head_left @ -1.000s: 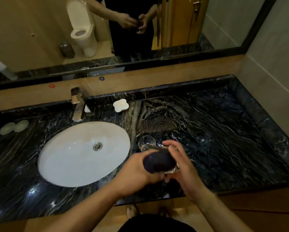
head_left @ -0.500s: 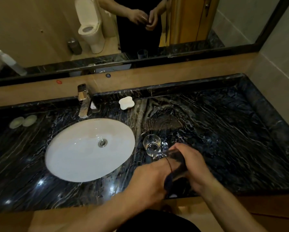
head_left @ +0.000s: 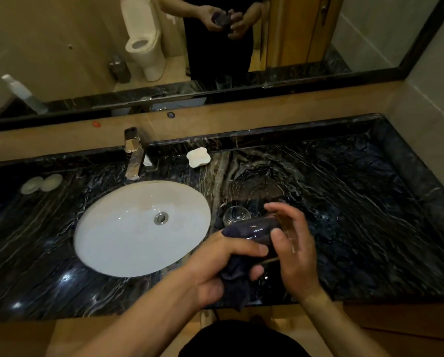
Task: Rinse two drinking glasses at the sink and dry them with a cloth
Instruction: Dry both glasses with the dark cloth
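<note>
Raised since before, your clear drinking glass (head_left: 280, 229) stuffed with dark cloth (head_left: 244, 233), left hand (head_left: 215, 269) gripping cloth, right hand (head_left: 293, 243) cradling glass, second clear glass (head_left: 235, 215) on black marble worktop (head_left: 357, 202), two glasses.

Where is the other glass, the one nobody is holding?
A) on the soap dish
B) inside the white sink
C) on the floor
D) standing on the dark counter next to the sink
D: the free glass stands upright on the dark counter, just right of the sink.
</note>
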A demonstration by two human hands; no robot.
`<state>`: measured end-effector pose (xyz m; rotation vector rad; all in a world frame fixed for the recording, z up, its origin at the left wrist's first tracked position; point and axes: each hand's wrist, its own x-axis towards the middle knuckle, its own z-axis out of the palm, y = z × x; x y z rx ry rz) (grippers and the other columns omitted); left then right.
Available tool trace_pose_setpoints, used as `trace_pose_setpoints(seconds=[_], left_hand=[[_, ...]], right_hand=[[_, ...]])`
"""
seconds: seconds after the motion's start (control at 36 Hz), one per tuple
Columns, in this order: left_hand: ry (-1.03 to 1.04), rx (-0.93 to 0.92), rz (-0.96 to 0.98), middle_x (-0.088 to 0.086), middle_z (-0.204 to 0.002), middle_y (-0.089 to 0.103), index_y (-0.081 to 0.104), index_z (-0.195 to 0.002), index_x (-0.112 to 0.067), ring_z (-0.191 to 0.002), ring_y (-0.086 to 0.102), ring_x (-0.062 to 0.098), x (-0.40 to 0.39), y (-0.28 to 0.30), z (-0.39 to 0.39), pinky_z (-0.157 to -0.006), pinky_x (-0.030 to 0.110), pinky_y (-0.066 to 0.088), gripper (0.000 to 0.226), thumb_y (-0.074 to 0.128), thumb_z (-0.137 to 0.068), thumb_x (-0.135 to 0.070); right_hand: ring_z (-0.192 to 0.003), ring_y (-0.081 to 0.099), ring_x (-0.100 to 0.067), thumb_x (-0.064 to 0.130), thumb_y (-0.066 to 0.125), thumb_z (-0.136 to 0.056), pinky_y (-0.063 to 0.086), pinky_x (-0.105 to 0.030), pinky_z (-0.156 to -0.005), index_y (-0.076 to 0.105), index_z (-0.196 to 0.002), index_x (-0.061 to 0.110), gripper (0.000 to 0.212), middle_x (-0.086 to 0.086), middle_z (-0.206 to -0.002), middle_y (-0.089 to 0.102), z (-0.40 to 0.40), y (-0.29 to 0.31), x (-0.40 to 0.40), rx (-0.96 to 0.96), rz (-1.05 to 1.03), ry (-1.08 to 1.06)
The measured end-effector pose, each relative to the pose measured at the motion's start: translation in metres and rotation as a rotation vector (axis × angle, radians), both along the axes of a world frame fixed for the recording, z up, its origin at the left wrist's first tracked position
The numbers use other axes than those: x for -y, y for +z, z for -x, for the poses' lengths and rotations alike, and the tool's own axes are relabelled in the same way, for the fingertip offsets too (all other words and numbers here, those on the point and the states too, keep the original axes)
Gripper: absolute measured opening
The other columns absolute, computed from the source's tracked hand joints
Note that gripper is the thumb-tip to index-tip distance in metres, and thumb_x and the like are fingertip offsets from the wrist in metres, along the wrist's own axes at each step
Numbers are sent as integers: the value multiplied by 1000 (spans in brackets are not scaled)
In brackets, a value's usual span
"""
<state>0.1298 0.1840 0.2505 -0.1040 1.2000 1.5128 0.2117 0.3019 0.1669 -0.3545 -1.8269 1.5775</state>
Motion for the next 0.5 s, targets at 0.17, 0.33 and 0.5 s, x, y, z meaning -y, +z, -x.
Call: trace_pose_setpoints(seconds=[0.17, 0.33, 0.5], left_hand=[[-24, -394, 65, 11, -90, 74, 70, -112, -9, -66, 66, 15, -4, -4, -21, -54, 26, 55, 44, 70, -74, 15], [-618, -1605, 185, -7, -115, 67, 51, -121, -39, -97, 67, 19, 12, -36, -16, -73, 38, 56, 45, 61, -81, -20], [-974, -2026, 12, -6, -128, 62, 52, -133, -29, -101, 66, 19, 24, -55, 3, -59, 36, 56, 43, 44, -91, -28]], right_hand=[[-85, 63, -6, 32, 42, -93, 47, -16, -75, 64, -93, 18, 25, 7, -90, 67, 5, 8, 7, 18, 113, -144], [-62, 58, -16, 28, 56, -94, 47, -23, -48, 71, -81, 16, 24, -2, -68, 63, 9, 25, -9, 651, 675, 113], [-48, 59, -16, 52, 51, -96, 45, -23, -38, 71, -94, 15, 42, -3, -62, 62, -3, 24, -21, 870, 793, 452]])
